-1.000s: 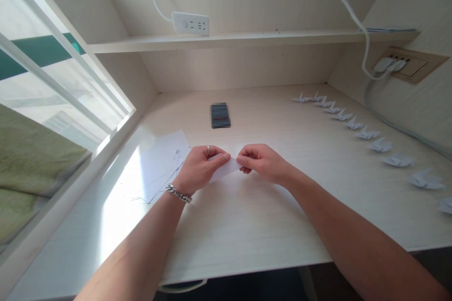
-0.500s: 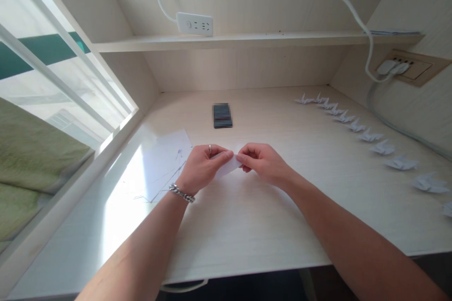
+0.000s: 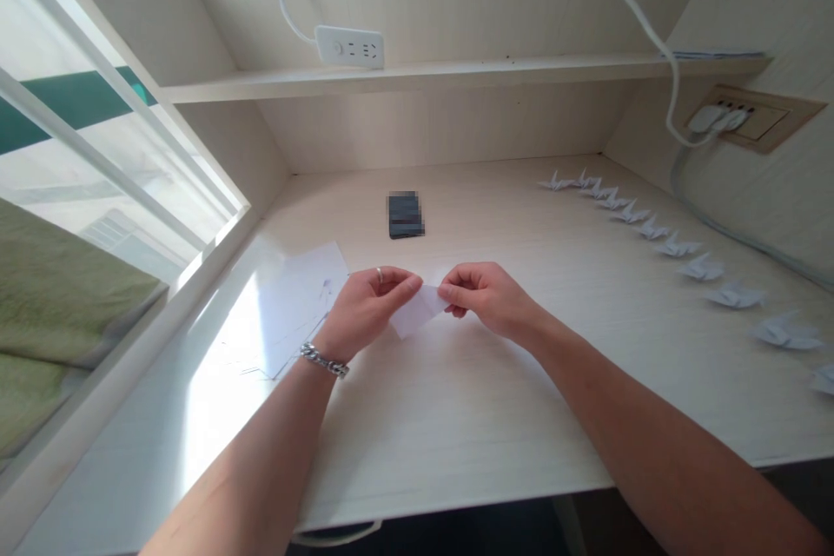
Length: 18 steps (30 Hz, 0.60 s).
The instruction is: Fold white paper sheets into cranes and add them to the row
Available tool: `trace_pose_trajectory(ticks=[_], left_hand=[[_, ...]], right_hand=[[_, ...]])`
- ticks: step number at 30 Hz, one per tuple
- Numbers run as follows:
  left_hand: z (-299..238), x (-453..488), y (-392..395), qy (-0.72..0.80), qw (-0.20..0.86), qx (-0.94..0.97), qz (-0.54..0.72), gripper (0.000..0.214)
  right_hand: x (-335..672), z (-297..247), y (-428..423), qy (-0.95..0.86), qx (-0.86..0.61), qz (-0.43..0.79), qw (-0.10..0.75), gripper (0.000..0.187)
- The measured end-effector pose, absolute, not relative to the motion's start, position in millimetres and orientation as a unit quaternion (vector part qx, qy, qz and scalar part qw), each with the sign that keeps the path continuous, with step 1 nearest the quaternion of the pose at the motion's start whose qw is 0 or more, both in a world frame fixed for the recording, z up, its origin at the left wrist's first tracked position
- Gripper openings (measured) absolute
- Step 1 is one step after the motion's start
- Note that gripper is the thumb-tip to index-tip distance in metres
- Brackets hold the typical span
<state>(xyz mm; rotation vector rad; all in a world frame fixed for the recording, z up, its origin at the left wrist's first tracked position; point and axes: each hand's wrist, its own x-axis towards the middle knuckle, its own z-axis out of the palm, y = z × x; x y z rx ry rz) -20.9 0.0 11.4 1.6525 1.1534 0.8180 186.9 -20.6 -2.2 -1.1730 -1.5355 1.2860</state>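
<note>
A small piece of white paper is held between my two hands, a little above the desk. My left hand pinches its left side between thumb and fingers, with a ring on one finger and a chain bracelet at the wrist. On the right corner of the paper, my right hand is closed in a pinch. A fold seems to cross the paper near its right part. Just left of my left hand, white sheets lie flat on the desk, partly in bright sunlight.
A row of folded paper cranes runs along the desk's right side. A dark, blurred-out object lies behind my hands. A power strip is on the shelf, and a wall socket with plugs is at the right.
My left hand has shifted slightly left, away from the right hand, and more of the paper shows between them. The whole view has moved a little.
</note>
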Motion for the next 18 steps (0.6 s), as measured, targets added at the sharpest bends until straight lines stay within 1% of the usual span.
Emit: trace_pose_trajectory(ticks=[10, 14, 18], left_hand=[[7, -9, -8, 0.476, 0.396, 0.730, 0.289, 0.026], [9, -9, -8, 0.481, 0.411, 0.717, 0.292, 0.025], [14, -18, -4, 0.499, 0.444, 0.669, 0.327, 0.028]], right_hand=[[179, -4, -24, -0.674, -0.493, 0.412, 0.364, 0.013], [181, -3, -24, -0.654, -0.494, 0.458, 0.344, 0.012], [191, 1, -22, -0.624, -0.474, 0.519, 0.342, 0.010]])
